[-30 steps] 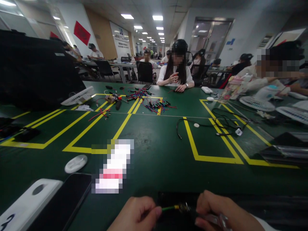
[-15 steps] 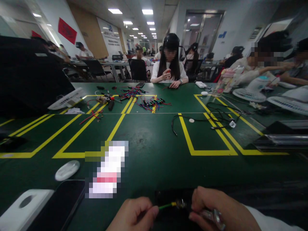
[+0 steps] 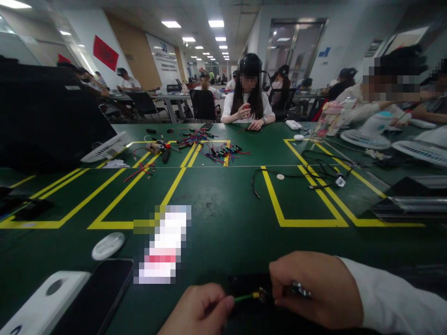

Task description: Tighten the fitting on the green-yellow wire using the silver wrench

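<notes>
At the bottom edge my left hand (image 3: pixel 199 311) pinches a thin green wire (image 3: pixel 244 297) between thumb and fingers. The wire runs right to a small brass-coloured end fitting (image 3: pixel 261 294). My right hand (image 3: pixel 314 288), in a white sleeve, is closed around a metal tool (image 3: pixel 296 290) whose tip meets that fitting. Both hands hover over a dark flat object (image 3: pixel 244 281) on the green table (image 3: pixel 223 209); much of the tool is hidden by my fingers.
A black phone (image 3: pixel 94 298), a white box (image 3: pixel 42 302) and a small white round case (image 3: pixel 108 245) lie at the near left. Coloured wires (image 3: pixel 216 151) and tools litter the table's far middle; a black cable (image 3: pixel 314 174) lies right. People sit across the table, fans at the right.
My right hand has rotated over the tool and risen a little, now covering most of it. My left hand still holds the green wire. The view shifted slightly.
</notes>
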`<state>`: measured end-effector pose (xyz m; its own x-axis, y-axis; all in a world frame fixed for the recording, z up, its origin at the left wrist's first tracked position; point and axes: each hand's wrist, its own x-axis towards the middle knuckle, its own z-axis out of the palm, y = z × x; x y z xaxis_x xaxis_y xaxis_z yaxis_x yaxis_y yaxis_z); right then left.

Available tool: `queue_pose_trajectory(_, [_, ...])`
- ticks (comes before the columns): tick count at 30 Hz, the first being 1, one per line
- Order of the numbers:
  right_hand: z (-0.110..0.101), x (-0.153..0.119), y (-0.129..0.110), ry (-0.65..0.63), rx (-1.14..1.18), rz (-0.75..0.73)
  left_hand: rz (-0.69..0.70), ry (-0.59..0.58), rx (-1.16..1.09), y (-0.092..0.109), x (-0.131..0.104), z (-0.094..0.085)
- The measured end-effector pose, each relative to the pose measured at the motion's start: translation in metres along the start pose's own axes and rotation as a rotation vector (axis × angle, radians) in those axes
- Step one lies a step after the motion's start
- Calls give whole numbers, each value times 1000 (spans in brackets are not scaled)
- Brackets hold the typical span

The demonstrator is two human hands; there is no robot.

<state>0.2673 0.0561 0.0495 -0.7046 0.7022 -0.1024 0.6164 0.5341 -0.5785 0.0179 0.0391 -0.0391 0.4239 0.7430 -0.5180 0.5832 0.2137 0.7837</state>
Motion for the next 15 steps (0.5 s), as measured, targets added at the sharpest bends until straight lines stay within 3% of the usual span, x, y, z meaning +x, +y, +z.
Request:
queue_pose_trajectory(3, [-1, 0, 3, 21, 17, -1, -1, 7, 1, 1, -1, -1])
queue_pose_trajectory(7, [5, -9, 1, 143, 49, 131, -6, 2, 9, 2, -1, -1])
queue_pose_trajectory(11, [23, -23, -6, 261, 46, 298, -3, 3, 18, 3, -1, -2])
queue_pose_trajectory(15, [45, -33, -9, 274, 6, 374, 14, 21, 40, 5, -3, -3])
